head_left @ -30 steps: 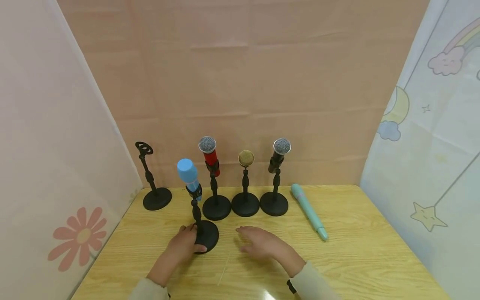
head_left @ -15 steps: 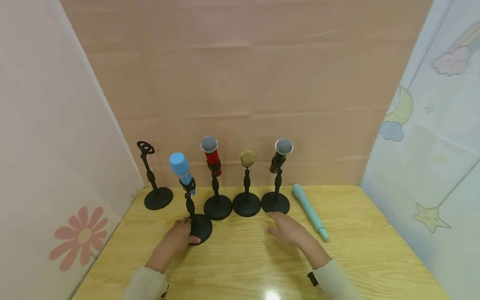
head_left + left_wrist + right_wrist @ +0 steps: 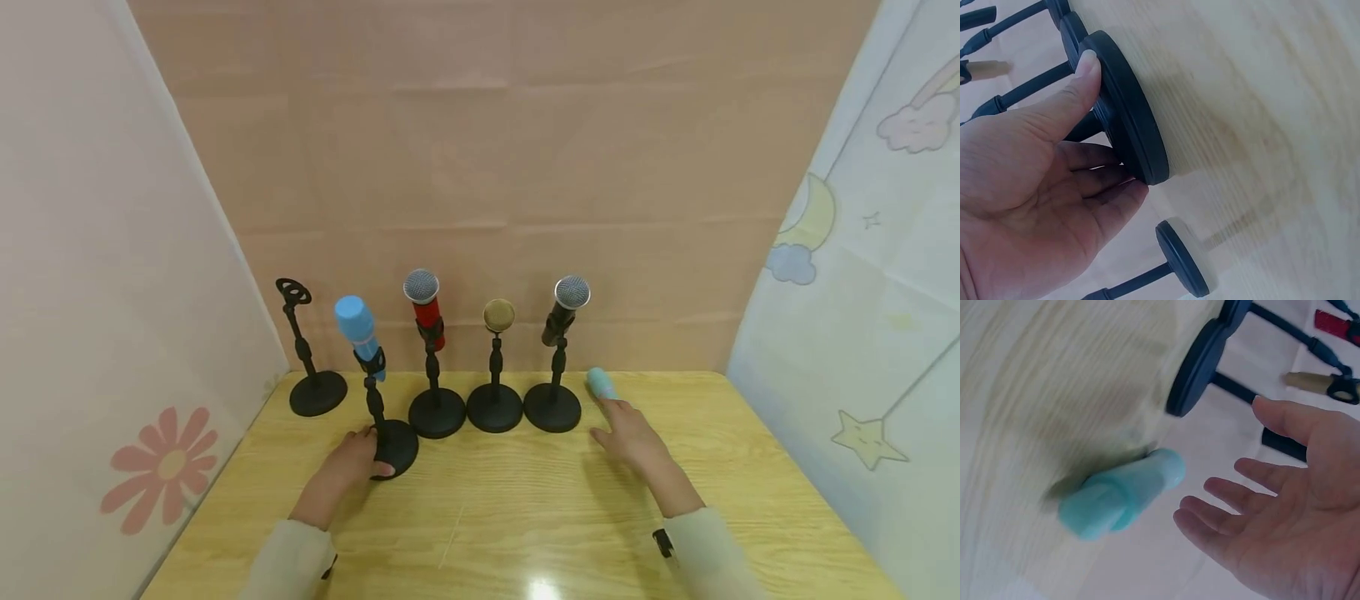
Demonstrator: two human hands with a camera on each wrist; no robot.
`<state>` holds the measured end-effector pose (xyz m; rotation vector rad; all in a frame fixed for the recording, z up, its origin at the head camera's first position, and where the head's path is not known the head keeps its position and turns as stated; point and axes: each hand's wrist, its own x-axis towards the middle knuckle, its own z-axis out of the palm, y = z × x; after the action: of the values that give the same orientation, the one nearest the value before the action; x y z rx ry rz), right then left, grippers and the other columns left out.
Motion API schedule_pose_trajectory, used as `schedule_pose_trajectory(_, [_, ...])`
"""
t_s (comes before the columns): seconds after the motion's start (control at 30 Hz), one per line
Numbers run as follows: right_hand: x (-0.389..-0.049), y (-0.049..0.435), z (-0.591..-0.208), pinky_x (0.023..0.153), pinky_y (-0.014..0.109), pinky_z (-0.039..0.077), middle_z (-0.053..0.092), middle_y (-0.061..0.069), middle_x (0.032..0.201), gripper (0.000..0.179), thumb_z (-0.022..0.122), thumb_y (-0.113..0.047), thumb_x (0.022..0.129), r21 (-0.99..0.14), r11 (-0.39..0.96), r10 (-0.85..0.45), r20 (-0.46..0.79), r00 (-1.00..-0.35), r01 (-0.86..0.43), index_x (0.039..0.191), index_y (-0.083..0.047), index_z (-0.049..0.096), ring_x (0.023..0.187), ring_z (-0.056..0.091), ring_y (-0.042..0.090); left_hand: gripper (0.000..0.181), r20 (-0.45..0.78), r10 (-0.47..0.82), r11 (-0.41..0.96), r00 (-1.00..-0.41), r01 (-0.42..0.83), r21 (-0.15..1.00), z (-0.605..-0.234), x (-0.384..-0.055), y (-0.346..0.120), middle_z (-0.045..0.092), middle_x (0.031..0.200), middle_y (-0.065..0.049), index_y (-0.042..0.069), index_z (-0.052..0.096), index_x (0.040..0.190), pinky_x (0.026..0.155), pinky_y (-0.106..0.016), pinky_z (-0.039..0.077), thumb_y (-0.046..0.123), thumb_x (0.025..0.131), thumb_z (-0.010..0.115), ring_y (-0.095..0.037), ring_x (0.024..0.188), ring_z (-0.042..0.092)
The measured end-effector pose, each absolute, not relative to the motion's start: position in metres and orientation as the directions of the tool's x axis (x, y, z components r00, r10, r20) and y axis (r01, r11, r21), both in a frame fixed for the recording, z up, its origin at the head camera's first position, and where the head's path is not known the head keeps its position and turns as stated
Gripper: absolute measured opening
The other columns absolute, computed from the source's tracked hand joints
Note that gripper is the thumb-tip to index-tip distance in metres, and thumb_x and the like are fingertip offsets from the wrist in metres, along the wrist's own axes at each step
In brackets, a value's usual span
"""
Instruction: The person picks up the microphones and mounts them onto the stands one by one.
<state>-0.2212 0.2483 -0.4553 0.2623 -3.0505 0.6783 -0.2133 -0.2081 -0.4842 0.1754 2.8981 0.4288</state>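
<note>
My left hand [image 3: 347,467] grips the round black base [image 3: 1132,112] of a microphone stand [image 3: 377,408], thumb on one side and fingers on the other. A blue microphone [image 3: 356,323] sits tilted in that stand's clip. On the right, my right hand [image 3: 637,443] reaches over a teal microphone [image 3: 602,383] lying on the table, hiding most of it in the head view. In the right wrist view, the fingers are spread and apart from the teal microphone [image 3: 1125,494].
Behind stand a red microphone [image 3: 427,312], a gold-headed one [image 3: 498,316] and a black one [image 3: 558,321], each on a black stand. A stand with a bare clip [image 3: 303,350] is at the back left. Fabric walls border the wooden table [image 3: 487,517].
My left hand has moved the stand with the blue microphone back and to the left. My right hand has swung rightward from the table's middle to over the teal microphone.
</note>
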Motion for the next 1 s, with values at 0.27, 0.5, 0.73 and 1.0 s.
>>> schedule_pose_trajectory(0.27, [-0.234,0.262,-0.464,0.103,0.072,0.036,0.035,0.040,0.148,0.070,0.062,-0.021,0.099,-0.370,0.926,-0.071,0.010,-0.997,-0.070,0.151,0.012,0.030,0.133,0.032,0.062,0.078,-0.195,0.146,0.952,-0.970,0.085,0.293,-0.483,-0.222,-0.221,0.038,0.148,-0.039,-0.022,0.039,0.142,0.108,-0.059,0.041,0.030,0.095,0.072,-0.056,0.134,0.039])
schedule_pose_trajectory(0.5, [-0.240,0.270,-0.469,0.097,0.070,0.042,0.033,0.044,0.144,0.078,0.064,-0.023,0.098,-0.386,0.922,-0.010,-0.061,-0.998,0.014,0.151,0.016,0.023,0.128,0.035,0.063,0.078,-0.166,0.180,0.949,-0.969,0.127,0.290,-0.484,-0.238,-0.226,0.041,0.145,-0.040,-0.023,0.040,0.140,0.106,-0.060,0.042,0.030,0.094,0.072,-0.058,0.129,0.043])
schedule_pose_trajectory(0.73, [-0.255,0.276,-0.474,0.095,0.070,0.043,0.034,0.047,0.139,0.081,0.064,-0.024,0.098,-0.394,0.917,0.030,-0.081,-0.996,0.059,0.150,0.019,0.019,0.126,0.036,0.064,0.077,-0.162,0.185,0.954,-0.969,0.138,0.267,-0.482,-0.256,-0.227,0.041,0.145,-0.041,-0.023,0.040,0.141,0.107,-0.060,0.042,0.031,0.095,0.071,-0.058,0.129,0.044])
schedule_pose_trajectory(1.0, [-0.258,0.272,-0.478,0.085,0.062,0.050,0.047,0.041,0.118,0.068,0.065,-0.020,0.097,-0.393,0.913,0.063,-0.135,-0.989,0.112,0.138,0.023,0.030,0.109,0.052,0.054,0.078,-0.187,0.147,0.953,-0.971,0.089,0.289,-0.489,-0.266,-0.233,0.036,0.149,-0.040,-0.022,0.035,0.144,0.110,-0.061,0.038,0.032,0.098,0.068,-0.059,0.134,0.038])
